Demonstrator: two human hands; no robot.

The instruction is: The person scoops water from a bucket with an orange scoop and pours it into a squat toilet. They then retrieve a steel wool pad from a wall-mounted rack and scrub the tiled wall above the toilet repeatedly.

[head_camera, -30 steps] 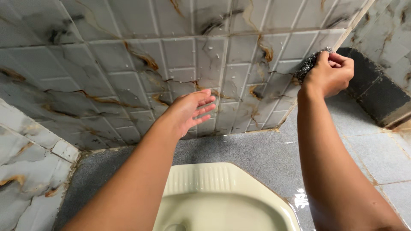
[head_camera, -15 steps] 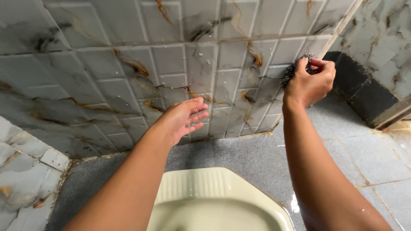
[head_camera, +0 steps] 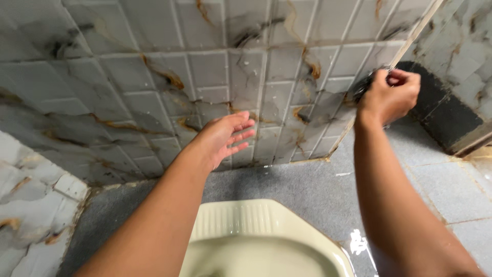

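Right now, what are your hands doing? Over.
Right hand grip shut on steel scrubber, pressed to tiled wall. Left hand open, empty. Nothing in between.

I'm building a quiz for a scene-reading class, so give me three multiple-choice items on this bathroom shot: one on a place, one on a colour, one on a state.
1. Where is the steel wool scrubber?
A. on the floor
B. in the right hand, against the tiled wall near its corner edge
C. inside the squat toilet pan

2. What colour is the squat toilet pan?
A. pale cream
B. dark blue
C. black

3. How is the left hand?
A. closed in a fist
B. gripping a brush
C. open and empty, fingers spread

Answers:
1 B, the right hand's fingers are closed around the scrubber at the wall.
2 A, the pan shows pale cream against the grey speckled floor.
3 C, the palm is open with nothing in it, in front of the wall.
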